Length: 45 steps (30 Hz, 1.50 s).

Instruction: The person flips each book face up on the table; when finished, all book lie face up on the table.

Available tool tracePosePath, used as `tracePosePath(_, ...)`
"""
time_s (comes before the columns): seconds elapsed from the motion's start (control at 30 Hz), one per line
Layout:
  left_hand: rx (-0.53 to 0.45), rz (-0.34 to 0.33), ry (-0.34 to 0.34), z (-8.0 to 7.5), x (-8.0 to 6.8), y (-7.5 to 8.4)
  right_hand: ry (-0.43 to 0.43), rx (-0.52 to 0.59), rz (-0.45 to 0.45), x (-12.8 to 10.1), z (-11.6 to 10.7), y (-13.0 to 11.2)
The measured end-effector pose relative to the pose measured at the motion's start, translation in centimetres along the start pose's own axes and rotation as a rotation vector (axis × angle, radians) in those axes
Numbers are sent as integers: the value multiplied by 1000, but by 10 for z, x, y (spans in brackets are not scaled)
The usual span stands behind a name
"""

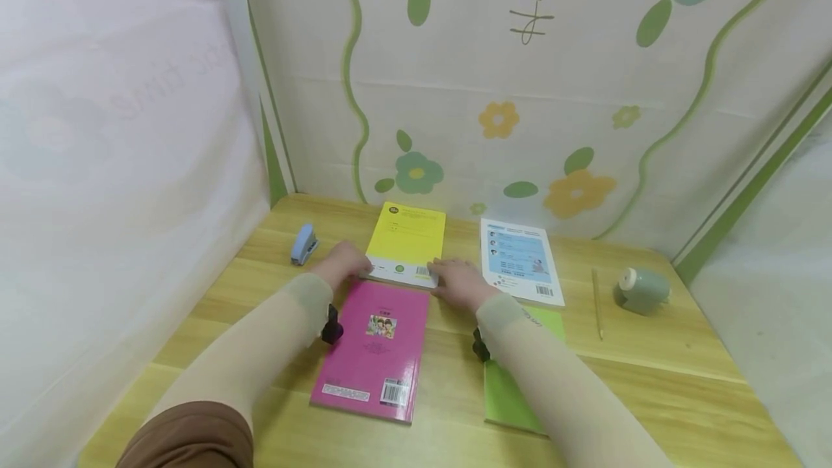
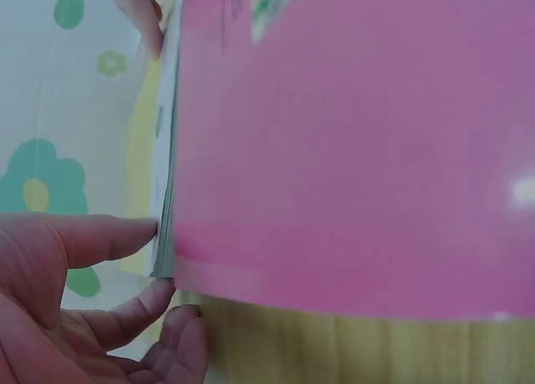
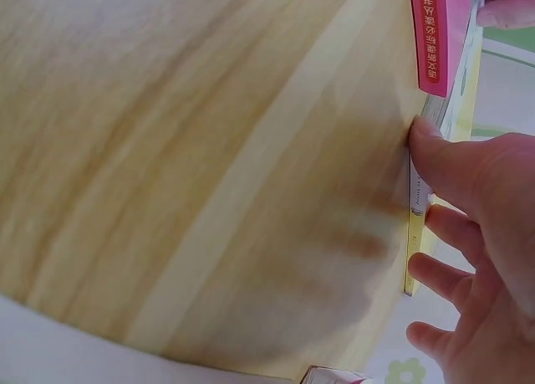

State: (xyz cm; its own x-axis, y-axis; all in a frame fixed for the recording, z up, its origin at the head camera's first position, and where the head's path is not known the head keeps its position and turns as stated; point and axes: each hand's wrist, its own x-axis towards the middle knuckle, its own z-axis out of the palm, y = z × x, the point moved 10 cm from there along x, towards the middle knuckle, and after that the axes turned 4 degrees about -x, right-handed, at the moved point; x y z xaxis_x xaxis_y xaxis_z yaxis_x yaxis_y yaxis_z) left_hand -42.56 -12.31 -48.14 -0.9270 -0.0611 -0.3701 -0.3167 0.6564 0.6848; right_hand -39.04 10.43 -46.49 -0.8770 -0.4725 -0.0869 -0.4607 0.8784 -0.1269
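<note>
The yellow book (image 1: 408, 233) lay back cover up towards the far side of the table (image 1: 455, 388), directly beyond the pink book (image 1: 373, 349). The pictures did not settle whether the two books touched.

Hand state: your left hand (image 1: 344, 263) grasped the yellow book at its near left corner, thumb against the near edge. Your right hand (image 1: 460, 282) grasped the near right corner, thumb at the corner and the other fingers along the spine (image 3: 418, 204).

Handling: the yellow book was judged light for two hands, firm when flat but liable to flex across the pages. Its smooth cover was likely to slip under flat fingertips. The near corners gave sound hold points; a grip on cover and pages together would have suited it better than the cover alone.

Orientation: the long axis ran away from you, near to far. The white band (image 1: 411, 275) with the barcode (image 1: 422, 271) faced you, the printed top pointed to the backdrop (image 1: 448, 78), and the spine was on your right.
</note>
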Motion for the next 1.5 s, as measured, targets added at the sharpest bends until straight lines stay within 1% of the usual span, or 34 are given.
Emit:
tracePosePath(0.23,26,17,0,-1,-7,13,-20,-9,17,1,3,3)
tracePosePath(0.47,-30,0,-15,0,-5,8,-24,4,14,1,2,2)
tracePosePath(0.6,-28,20,-34,2,-2,7,-28,7,1,2,0,0)
tracePosePath(0.7,-21,34,-42,2,0,6,-29,53,8,5,-1,1)
tracePosePath(0.8,-34,23,-50,2,1,5,-32,175,33,9,-1,3)
tracePosePath(0.87,-44,23,-57,3,1,4,-33,296,66,12,1,7)
tracePosePath(0.97,-49,35,-61,4,1,5,-19,567,133,17,2,14)
tracePosePath(1.03,-60,42,-61,5,2,6,8,773,151,21,0,15)
tracePosePath(1.07,-71,42,-62,5,2,6,18,858,163,23,-2,16)
tracePosePath(1.13,-95,43,-66,5,4,5,29,987,210,24,-4,18)
tracePosePath(1.17,-107,43,-72,5,4,5,31,1041,240,24,-4,20)
tracePosePath(1.27,-144,46,-77,7,5,5,48,1160,388,19,1,30)
tracePosePath(1.33,-172,47,-72,8,5,5,74,1262,457,18,5,34)
tracePosePath(1.43,-260,29,-65,10,6,2,111,1379,493,20,10,38)
tracePosePath(1.5,-317,24,-61,11,7,0,128,1427,501,22,11,39)
